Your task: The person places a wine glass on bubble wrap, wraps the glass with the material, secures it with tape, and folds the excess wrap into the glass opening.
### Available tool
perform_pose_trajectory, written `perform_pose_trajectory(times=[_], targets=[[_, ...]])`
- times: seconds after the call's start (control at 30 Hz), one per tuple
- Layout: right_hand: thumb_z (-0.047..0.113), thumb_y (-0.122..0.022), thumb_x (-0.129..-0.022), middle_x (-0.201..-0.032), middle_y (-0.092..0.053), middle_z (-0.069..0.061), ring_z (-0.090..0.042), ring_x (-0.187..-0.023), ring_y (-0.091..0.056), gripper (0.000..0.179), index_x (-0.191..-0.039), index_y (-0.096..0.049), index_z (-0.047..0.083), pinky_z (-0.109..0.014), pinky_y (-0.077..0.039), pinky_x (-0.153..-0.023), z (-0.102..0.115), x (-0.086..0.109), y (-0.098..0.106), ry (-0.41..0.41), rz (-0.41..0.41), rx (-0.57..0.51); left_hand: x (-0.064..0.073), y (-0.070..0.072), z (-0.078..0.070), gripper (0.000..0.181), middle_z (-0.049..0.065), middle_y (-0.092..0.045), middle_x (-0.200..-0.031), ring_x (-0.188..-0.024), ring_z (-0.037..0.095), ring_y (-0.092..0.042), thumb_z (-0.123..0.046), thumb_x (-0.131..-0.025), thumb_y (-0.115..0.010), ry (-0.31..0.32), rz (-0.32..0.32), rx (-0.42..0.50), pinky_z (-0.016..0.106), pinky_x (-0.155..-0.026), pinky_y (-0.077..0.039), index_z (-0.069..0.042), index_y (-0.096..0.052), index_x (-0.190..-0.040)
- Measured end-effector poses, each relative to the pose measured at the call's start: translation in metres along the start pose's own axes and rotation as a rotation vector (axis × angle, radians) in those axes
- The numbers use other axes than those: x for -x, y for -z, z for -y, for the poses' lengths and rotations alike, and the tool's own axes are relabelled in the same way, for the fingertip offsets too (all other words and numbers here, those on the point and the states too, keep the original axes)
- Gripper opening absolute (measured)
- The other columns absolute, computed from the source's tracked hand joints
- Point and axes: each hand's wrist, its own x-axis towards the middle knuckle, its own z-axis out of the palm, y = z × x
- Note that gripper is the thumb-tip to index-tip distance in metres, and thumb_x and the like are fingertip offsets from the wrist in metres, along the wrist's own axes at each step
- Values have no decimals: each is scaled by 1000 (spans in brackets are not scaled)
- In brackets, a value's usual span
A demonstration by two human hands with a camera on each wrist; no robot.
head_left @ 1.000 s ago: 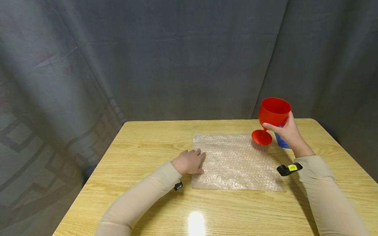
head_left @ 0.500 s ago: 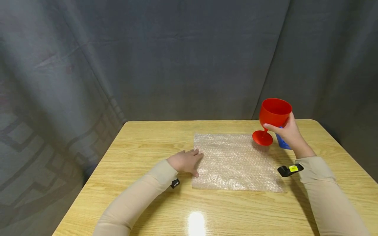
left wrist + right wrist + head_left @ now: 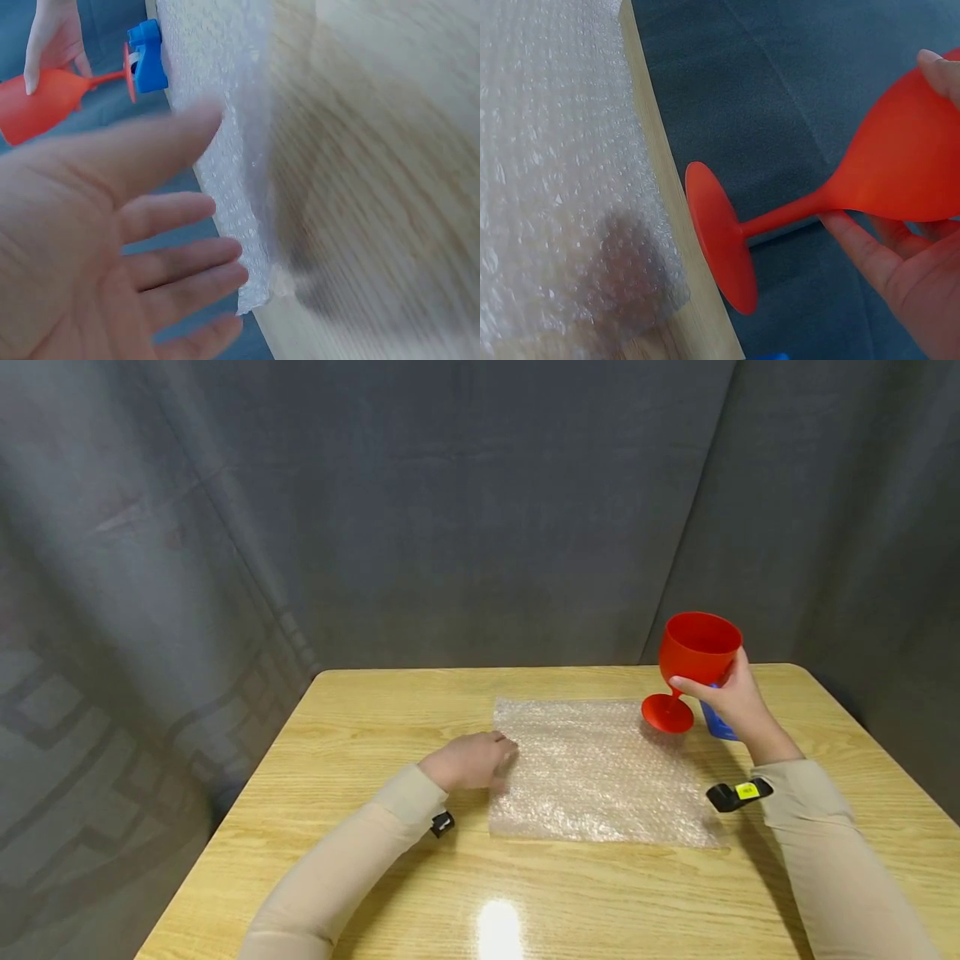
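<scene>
My right hand [image 3: 738, 702] grips a red goblet [image 3: 699, 647] by the lower part of its bowl, the rim facing up and slightly tilted. Its round foot hangs over the far right corner of a sheet of bubble wrap [image 3: 592, 777], above the sheet's surface in the right wrist view. My left hand [image 3: 468, 762] is at the left edge of the bubble wrap, with nothing in it. In the left wrist view, the left thumb and fingers [image 3: 187, 296] are spread and extended, the thumb blurred, beside the sheet's edge.
A blue object [image 3: 718, 722] stands right of the bubble wrap, partly hidden by my right hand; its kind is unclear. The wooden table [image 3: 390, 702] ends at a far edge in front of a dark grey curtain [image 3: 480, 527].
My left hand has drawn back slightly to the left from the bubble wrap, its fingers now blurred. The right hand and goblet have stayed nearly still.
</scene>
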Motion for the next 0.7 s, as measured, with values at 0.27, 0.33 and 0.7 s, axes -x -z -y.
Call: perform_pose_trajectory(times=[0.27, 0.33, 0.7], targets=[[20, -68, -90, -148, -28, -9, -5, -115, -34, 83, -151, -12, 24, -5, -43, -79, -1, 0, 0, -14, 5, 9, -3, -1, 4, 3, -2, -62, -88, -76, 8, -54, -13, -91, -66, -67, -75, 49, 19, -71, -50, -11, -64, -93], [19, -68, -90, -148, -27, -10, -5, -115, -34, 83, -151, -12, 24, -5, -43, -79, -1, -1, -1, -6, 8, 8, -4, -3, 4, 2, -1, -62, -87, -77, 9, -55, -11, -91, -66, -72, -62, 42, 20, -73, -50, -11, -64, -91], [18, -70, -89, -140, -36, 4, -4, -114, -38, 81, -149, -16, 26, -9, -47, -80, 15, 1, -10, 46, 53, -33, -8, -6, 3, 6, -1, -59, -83, -76, 10, -52, -8, -88, -66, -55, -76, 27, 23, -73, -50, -11, -61, -86]])
